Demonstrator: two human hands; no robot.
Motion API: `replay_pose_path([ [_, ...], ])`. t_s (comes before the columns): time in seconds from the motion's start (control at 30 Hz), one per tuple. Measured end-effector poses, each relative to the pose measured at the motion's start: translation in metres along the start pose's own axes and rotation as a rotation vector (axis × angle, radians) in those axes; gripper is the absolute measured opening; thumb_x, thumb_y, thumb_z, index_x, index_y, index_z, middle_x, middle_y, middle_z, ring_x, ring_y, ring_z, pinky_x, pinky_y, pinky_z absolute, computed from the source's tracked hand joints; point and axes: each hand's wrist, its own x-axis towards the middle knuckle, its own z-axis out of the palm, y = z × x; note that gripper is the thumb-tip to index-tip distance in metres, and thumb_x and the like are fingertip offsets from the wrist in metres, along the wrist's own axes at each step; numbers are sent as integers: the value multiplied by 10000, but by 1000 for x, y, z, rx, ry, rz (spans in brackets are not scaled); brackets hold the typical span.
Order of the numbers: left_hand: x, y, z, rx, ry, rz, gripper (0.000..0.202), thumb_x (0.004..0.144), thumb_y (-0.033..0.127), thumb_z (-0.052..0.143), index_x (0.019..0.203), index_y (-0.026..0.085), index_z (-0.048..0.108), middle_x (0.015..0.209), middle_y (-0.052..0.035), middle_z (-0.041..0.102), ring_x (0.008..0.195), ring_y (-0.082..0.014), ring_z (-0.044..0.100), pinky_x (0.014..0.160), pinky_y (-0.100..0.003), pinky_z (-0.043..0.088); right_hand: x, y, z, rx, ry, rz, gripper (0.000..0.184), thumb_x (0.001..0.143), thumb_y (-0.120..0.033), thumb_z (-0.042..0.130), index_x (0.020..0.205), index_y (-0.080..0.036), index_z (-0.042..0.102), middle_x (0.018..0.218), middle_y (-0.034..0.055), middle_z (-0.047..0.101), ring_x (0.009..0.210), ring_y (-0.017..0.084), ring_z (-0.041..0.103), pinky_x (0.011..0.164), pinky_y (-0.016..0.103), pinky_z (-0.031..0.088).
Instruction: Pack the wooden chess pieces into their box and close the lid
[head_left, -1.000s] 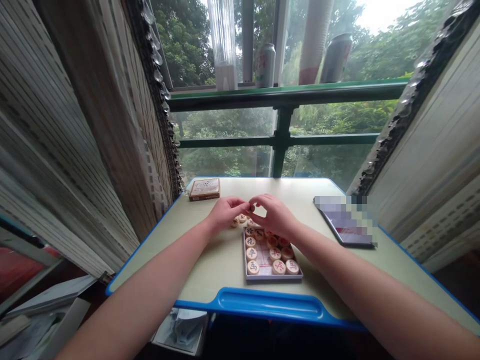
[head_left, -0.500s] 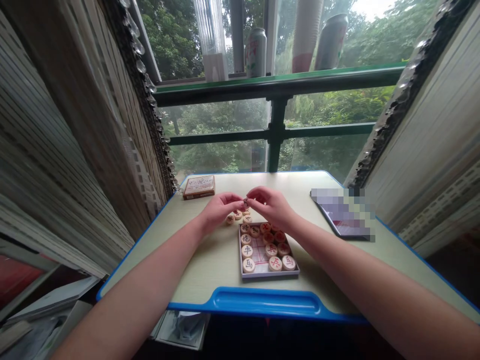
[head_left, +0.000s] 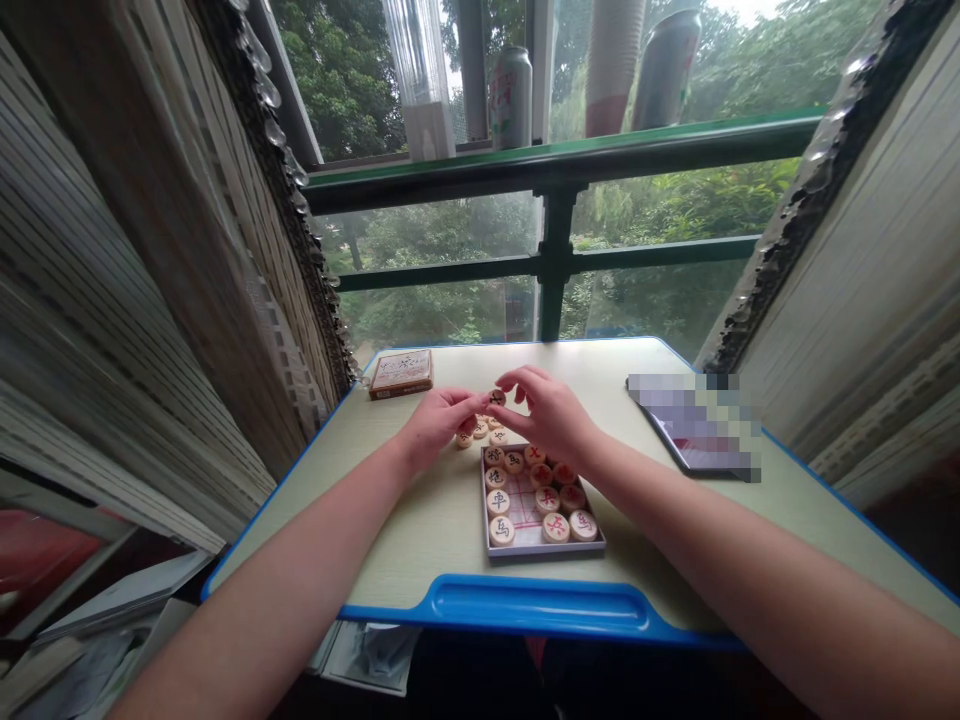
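Just beyond an open shallow box, a round xiangqi piece [head_left: 497, 398] with a dark character is held up between my hands. My left hand [head_left: 439, 425] is closed, its thumb and fingertips pinching the piece's left side. From the right, my right hand [head_left: 551, 412] has its thumb and curled fingers around the same piece. Several loose xiangqi pieces [head_left: 498, 437] lie on the table below, partly hidden by my left hand. The box tray [head_left: 545, 549] holds black-character pieces [head_left: 496, 502] along its left and red-character pieces [head_left: 556, 528] along its right, over a red-lined sheet.
A lidded box [head_left: 402, 374] sits at the table's back left. Near the right edge lies a tablet [head_left: 694, 425], partly pixelated. The table [head_left: 390, 540] has a blue rim and a front groove [head_left: 540, 603]. Cans [head_left: 511, 100] and stacked cups stand on the window ledge.
The piece between my hands has turned so its character faces me. My right fingers have lifted and spread slightly around it. The view has shifted a little.
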Motion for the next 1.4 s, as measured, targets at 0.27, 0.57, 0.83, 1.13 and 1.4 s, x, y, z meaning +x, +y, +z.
replay_pose_path([
  [0.27,-2,-2,6,34,-4,-13,385,677,497,681,685,113,669,460,17,490,429,-56,402,427,-201,261,-2,2,-2,-99,19,-135,172,785,-323,631,872,-176,649,845,70,673,717,156,598,675,278,475],
  [0.57,0,-2,4,-64,3,-11,319,643,399,733,779,114,688,627,-15,596,484,-40,415,447,-182,305,0,13,2,-59,-9,-251,192,816,-289,587,955,-184,669,916,76,690,802,178,594,768,326,491],
  [0.83,-1,-1,5,-108,13,-31,289,639,366,742,778,118,686,623,-18,603,480,-46,435,433,-185,286,3,5,-3,-159,-45,-265,139,820,-253,566,910,-181,642,897,90,648,843,196,575,767,327,479],
  [1.13,-1,5,8,-121,87,-13,251,630,316,707,765,112,649,763,-54,678,472,-38,466,442,-183,314,8,-17,-28,-186,-509,-17,168,668,-254,667,832,-213,670,797,20,674,667,155,573,576,263,410],
  [1.4,-2,3,8,-49,48,-65,201,648,308,681,706,119,641,540,1,569,462,-52,446,426,-173,293,1,-21,-21,-235,-631,24,401,613,-222,682,1007,-245,614,775,7,668,565,142,539,490,260,332],
])
